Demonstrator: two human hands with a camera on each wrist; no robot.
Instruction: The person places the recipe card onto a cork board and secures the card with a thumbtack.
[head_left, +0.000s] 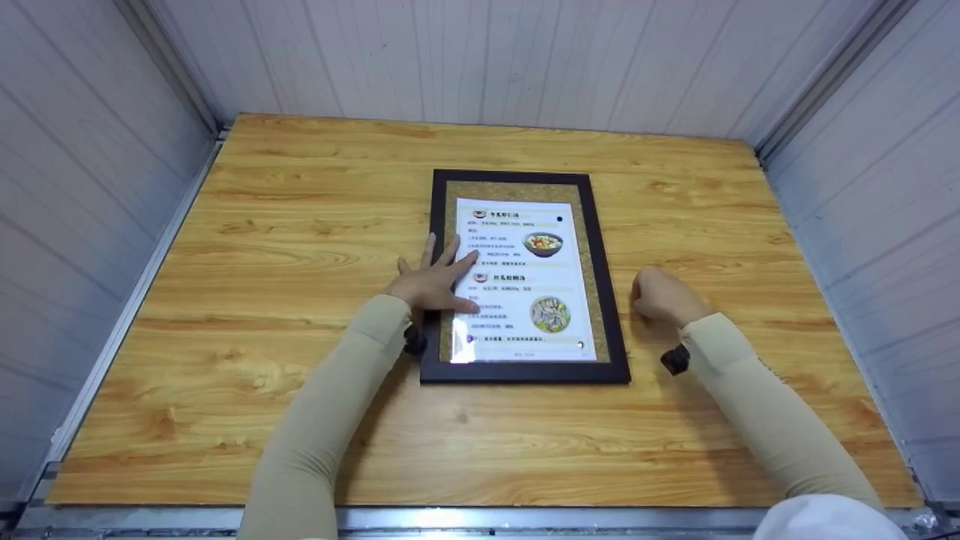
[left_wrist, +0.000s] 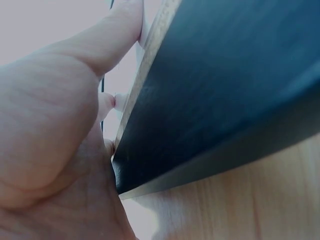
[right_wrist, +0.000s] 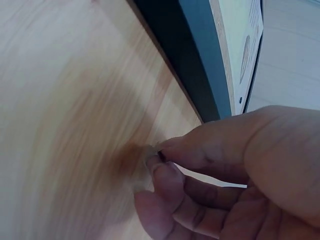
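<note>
A dark-framed cork board (head_left: 616, 330) lies flat on the wooden table (head_left: 262, 247), with a printed menu sheet (head_left: 525, 300) on it. My left hand (head_left: 435, 281) lies flat, fingers spread, and presses on the sheet's left side and the frame's left rail. The left wrist view shows that hand (left_wrist: 50, 125) against the dark frame edge (left_wrist: 215, 90). My right hand (head_left: 660, 296) rests on the table just right of the frame, fingers curled. In the right wrist view its thumb and forefinger (right_wrist: 165, 165) pinch a small pale thing (right_wrist: 150, 149) at the tabletop, too blurred to identify, beside the frame (right_wrist: 195, 65).
Small dots like pins sit on the sheet: a black one (head_left: 559, 219) top right, a blue one (head_left: 470, 339) bottom left. White panelled walls (head_left: 90, 187) close the table in on three sides. A metal rail (head_left: 450, 517) runs along the near edge.
</note>
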